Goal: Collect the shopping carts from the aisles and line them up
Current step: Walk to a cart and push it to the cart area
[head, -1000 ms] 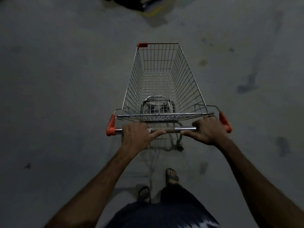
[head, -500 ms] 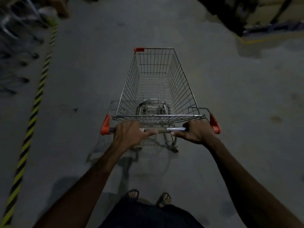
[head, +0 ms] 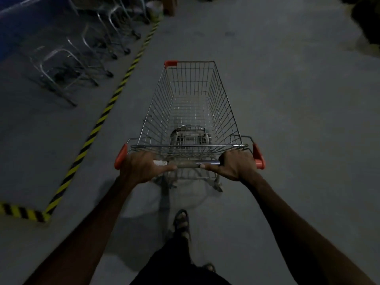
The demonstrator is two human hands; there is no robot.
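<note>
The left hand (head: 144, 166) and right hand (head: 236, 164) each gripped the handlebar (head: 188, 163) of the empty shopping cart (head: 191, 112), its basket directly ahead of them. Far left of the left hand, beyond striped floor tape (head: 107, 108), parked carts (head: 82, 52) stood in a blurred row.

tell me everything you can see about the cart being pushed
The shopping cart is a silver wire-mesh basket, empty, upright on the grey floor and pointing away from the person. Orange plastic caps sit on both handle ends and one front corner. The left hand and right hand grip its metal handle bar. It runs to the right of the yellow-black floor tape.
</note>
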